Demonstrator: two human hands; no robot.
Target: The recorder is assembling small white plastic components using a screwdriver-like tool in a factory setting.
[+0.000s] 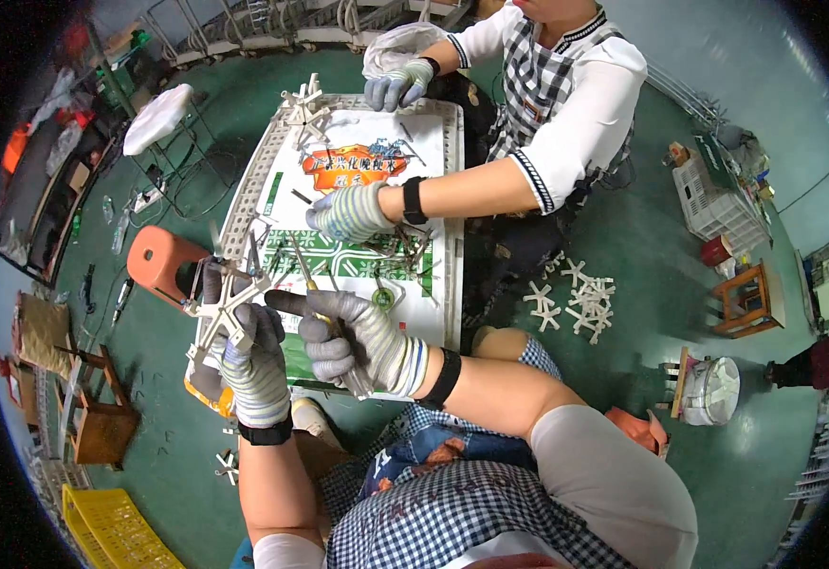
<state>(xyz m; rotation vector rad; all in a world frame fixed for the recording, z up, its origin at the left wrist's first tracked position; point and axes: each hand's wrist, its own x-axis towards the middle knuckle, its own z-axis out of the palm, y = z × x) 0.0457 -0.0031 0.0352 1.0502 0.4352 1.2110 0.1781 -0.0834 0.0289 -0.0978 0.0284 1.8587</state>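
The white star frame (222,311) is held above the near left corner of the table (451,313), in the wearer's left hand (255,356). The left hand is closed on the frame, gripping it from below and on its right side. The frame has straight arms spreading from a central hub; as a spoked part it presents no single long axis. One arm points to the upper right, toward the right hand's index finger; another points left, and a third runs down and to the left. The right hand (350,341) is just beside the frame, its index finger extended left and its other fingers curled around a slim object (358,382) — its lower end projects below the fist, but the glove covers the rest and its kind cannot be told. The frame's far side is out of sight, and the left fingers cover part of its lower right (contact at the fingertips cannot be made out). Across the table, a co-worker's gloved hand (348,213) lies near small metal rods (405,248); whether it grips anything cannot be told. These rods overlap — single pieces are hard to separate. A second star frame (306,116) stands at the far left corner.
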